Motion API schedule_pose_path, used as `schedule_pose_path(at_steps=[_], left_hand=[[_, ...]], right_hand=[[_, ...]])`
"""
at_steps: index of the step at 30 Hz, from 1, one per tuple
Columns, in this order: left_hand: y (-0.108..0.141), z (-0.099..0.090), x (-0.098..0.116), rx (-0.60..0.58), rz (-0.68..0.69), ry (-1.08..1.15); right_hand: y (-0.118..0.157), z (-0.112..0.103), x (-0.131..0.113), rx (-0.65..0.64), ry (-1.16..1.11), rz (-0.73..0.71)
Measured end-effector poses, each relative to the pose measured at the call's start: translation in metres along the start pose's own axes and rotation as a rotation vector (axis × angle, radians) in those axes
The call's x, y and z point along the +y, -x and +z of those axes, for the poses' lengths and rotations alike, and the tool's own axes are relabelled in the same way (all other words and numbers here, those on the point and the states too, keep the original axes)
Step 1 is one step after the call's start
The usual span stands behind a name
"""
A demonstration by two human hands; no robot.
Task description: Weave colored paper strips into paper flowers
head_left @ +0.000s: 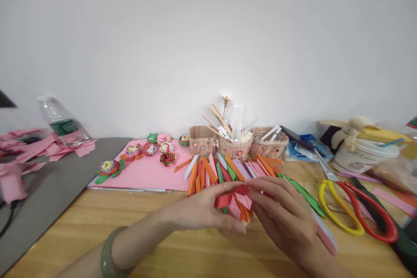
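A folded paper flower in red, orange, pink and green is between my two hands, low over the wooden table. My left hand, with a ring on a finger and a green bangle at the wrist, is closed around its left side, thumb below and fingers above. My right hand pinches at its upper right edge, where a red piece shows; the fingertips partly hide it. Just behind the hands lie many folded paper strips in orange, green, white, pink and purple.
Finished paper flowers rest on a pink sheet at left. Three small woven baskets line the wall. Scissors, a lidded tub and a banana peel are at right. A bottle leans at far left.
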State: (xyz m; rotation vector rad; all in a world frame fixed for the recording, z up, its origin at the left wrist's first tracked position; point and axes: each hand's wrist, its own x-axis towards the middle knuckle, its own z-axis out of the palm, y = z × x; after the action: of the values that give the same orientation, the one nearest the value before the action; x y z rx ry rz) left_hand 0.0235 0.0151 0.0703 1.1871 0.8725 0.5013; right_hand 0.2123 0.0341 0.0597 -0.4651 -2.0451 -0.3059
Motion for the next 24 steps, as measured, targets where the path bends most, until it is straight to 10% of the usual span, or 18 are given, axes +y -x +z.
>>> schedule_pose_path(at_steps=[6,12,24], left_hand=[[-0.012,0.001,-0.005,0.305,0.457,-0.236],[-0.02,-0.006,-0.016,0.457,0.549,-0.429],[-0.014,0.003,-0.009,0.343,0.468,-0.247]], right_hand=[[-0.004,0.002,-0.005,0.007,-0.117,0.4],[-0.015,0.003,-0.009,-0.39,-0.836,1.061],[-0.014,0.006,-0.01,-0.43,-0.992,1.215]])
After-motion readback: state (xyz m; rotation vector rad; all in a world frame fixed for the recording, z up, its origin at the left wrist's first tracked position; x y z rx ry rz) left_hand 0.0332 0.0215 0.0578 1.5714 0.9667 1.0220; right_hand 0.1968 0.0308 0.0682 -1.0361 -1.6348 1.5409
